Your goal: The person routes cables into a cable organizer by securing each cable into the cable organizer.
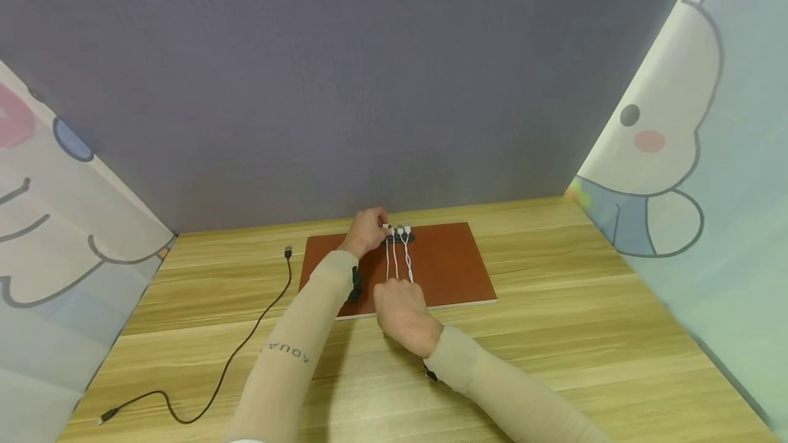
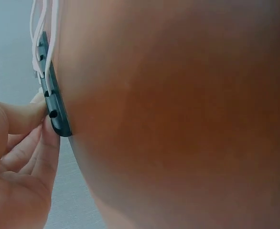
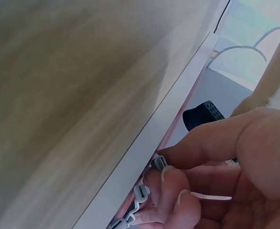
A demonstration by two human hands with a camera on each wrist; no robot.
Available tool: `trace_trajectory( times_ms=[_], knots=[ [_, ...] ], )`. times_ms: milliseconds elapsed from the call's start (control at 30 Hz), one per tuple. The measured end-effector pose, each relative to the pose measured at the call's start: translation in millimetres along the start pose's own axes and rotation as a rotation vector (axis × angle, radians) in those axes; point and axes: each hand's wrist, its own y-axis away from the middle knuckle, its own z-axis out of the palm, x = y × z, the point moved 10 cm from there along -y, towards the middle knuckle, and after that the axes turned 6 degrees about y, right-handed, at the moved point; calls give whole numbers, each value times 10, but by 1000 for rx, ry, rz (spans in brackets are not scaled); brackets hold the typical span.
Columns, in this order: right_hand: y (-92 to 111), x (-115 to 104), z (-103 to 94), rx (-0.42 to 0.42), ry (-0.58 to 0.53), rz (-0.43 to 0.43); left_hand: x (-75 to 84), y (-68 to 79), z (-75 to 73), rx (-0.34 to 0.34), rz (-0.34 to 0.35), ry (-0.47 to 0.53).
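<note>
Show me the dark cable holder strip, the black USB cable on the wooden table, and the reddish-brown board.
dark cable holder strip (image 2: 54,102), left wrist view, on its side face near the lower end
black USB cable (image 1: 271,306), head view, mid-length of the cord
reddish-brown board (image 1: 452,265), head view, bare right part

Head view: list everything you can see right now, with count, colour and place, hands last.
Board: one, reddish brown, centre of table.
Cable holder: one, dark, far edge of board.
White cables: three, clipped in holder, running toward the near edge.
Black cable: one, loose on table, left of board.
Table: one, light wood.
Left hand: grip at the holder's left end.
Right hand: pinches white cable ends at board's near edge.
</note>
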Motion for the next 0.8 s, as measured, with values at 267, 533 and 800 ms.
trace_trajectory(
  times_ms=[267,533,800],
  knots=[
    [17,43,15,-33,-37,-12,-3,18,-16,12,-11,2],
    [42,119,28,-63,-110,-17,-45,75,-42,31,-32,62],
    [70,155,-40,-11,-131,-38,-36,105,-51,17,-20,41]
  ],
)
